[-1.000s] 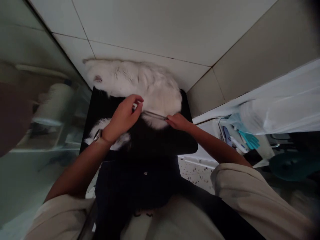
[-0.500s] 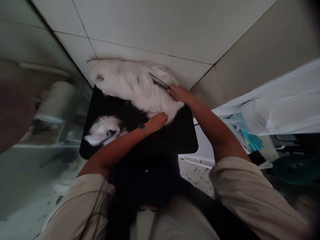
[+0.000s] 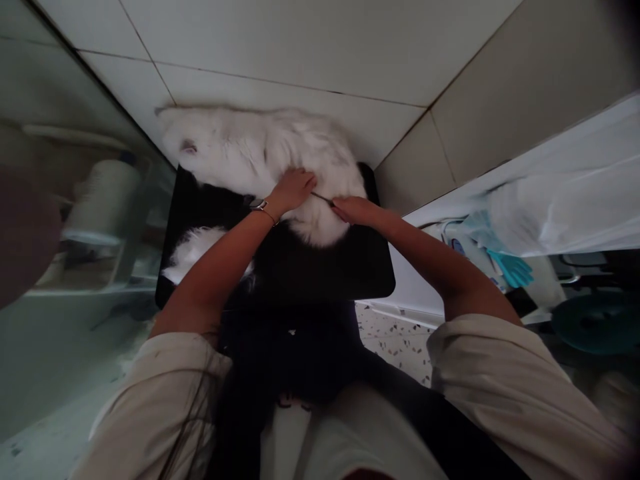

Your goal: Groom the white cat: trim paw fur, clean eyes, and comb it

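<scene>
A long-haired white animal (image 3: 240, 147), apparently a cat, lies stretched along the far side of a black table (image 3: 320, 273), with its head to the left. My right hand (image 3: 353, 209) is closed on a thin metal comb (image 3: 323, 197), held low against the fur of the hindquarters. Just left of the comb, my left hand (image 3: 295, 187) presses on the animal's flank with curled fingers that seem to grip the fur; its fingertips are partly hidden. A watch (image 3: 258, 204) is on my left wrist. Behind my left forearm lies a loose heap of white fur (image 3: 193, 252).
A tiled wall (image 3: 280, 47) rises right behind the table. At left, a glass-like panel (image 3: 60, 360) shows a blurred white bottle (image 3: 103, 200). Blue gloves (image 3: 513, 267) and a plastic-wrapped bundle (image 3: 565, 207) are on the right, above a teal basin (image 3: 595, 323).
My left hand has moved up and left onto the animal's flank. My right hand has come down and slightly right with the comb, now lower on the fur. The view has shifted slightly.
</scene>
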A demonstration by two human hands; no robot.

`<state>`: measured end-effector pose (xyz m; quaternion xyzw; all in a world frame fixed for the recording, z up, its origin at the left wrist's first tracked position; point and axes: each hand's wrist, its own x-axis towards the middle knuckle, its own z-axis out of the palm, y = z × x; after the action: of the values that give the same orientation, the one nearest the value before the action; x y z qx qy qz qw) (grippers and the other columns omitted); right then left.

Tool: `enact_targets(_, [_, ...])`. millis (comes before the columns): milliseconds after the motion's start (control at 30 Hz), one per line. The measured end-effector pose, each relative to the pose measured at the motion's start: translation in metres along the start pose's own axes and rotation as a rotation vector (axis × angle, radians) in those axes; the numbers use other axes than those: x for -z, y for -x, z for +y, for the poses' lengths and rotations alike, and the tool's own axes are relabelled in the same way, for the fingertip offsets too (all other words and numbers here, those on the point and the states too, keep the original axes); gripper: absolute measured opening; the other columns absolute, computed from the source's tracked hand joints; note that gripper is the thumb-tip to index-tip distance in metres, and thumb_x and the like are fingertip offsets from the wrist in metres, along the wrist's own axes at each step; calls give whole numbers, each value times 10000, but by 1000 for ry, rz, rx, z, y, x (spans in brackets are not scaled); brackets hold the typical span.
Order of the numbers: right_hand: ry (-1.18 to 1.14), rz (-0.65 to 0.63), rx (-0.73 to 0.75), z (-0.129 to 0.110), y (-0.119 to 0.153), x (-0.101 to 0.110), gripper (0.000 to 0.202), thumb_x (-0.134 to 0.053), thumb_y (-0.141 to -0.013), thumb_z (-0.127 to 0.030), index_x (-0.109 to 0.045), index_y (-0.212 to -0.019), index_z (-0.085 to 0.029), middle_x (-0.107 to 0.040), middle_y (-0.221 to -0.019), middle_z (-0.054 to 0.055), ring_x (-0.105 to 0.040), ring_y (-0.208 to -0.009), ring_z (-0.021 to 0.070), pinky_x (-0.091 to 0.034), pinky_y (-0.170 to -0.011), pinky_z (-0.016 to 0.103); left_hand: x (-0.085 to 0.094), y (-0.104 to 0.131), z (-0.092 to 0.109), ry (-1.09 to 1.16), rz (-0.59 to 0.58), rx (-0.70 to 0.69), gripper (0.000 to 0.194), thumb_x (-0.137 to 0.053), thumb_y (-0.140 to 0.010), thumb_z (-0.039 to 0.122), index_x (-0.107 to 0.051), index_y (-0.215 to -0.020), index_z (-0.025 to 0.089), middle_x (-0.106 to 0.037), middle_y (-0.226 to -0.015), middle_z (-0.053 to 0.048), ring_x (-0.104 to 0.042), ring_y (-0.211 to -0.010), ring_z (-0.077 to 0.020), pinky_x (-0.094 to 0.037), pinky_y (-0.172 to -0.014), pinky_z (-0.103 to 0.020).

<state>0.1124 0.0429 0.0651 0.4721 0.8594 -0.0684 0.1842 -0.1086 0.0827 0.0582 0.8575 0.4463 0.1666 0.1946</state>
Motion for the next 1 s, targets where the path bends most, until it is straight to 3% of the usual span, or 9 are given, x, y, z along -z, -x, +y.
enact_targets(133, [63, 0, 49, -8, 8, -5, 381, -342, -1064, -346, -621, -1160, -104, -737, -993, 159, -678, -841, 224, -343, -647, 292, 6, -1, 6, 44, -160, 34, 467, -338, -1040, 363, -718, -975, 100, -669, -982, -132, -593, -934, -219, -436, -915, -333])
enact_targets(267, [166, -54, 171, -21, 18, -8, 369, -358, -1066, -322, -627, -1211, -116, -746, -973, 148, -686, -851, 232, -333, -634, 292, 19, -9, 11, 37, -304, 78, 414, -461, -965, 402, -731, -867, 105, -664, -844, -102, -576, -825, -211, -423, -821, -318])
enact_targets(400, [153, -57, 198, -29, 24, -11, 361, -368, -1064, -316, -632, -1224, -128, -750, -979, 145, -681, -813, 220, -336, -628, 288, 20, -14, 21, 63, -343, 54, 401, -492, -923, 405, -721, -808, 97, -625, -759, -84, -545, -756, -196, -401, -766, -320])
enact_targets(633, [59, -88, 182, -32, 32, -17, 345, -397, -1055, -316, -641, -1205, -123, -753, -1023, 151, -689, -832, 206, -354, -653, 279, 2, -5, 40, 156, -427, 99, 429, -511, -951, 397, -661, -671, 108, -453, -565, -28, -458, -626, -163, -359, -677, -313])
enact_targets(867, [41, -92, 194, -38, 46, -21, 343, -390, -1047, -275, -639, -1224, -120, -749, -1064, 151, -689, -827, 205, -351, -646, 277, -7, 0, 51, 142, -524, 101, 430, -595, -910, 463, -694, -684, 111, -498, -541, -44, -501, -617, -181, -379, -653, -321])
enact_targets(1000, [-48, -95, 218, -38, 53, -25, 341, -374, -1050, -283, -631, -1210, -124, -748, -952, 130, -664, -763, 194, -344, -651, 277, -14, 5, 51, 124, -486, 66, 352, -634, -879, 375, -750, -762, 65, -553, -562, -70, -529, -645, -194, -402, -697, -331])
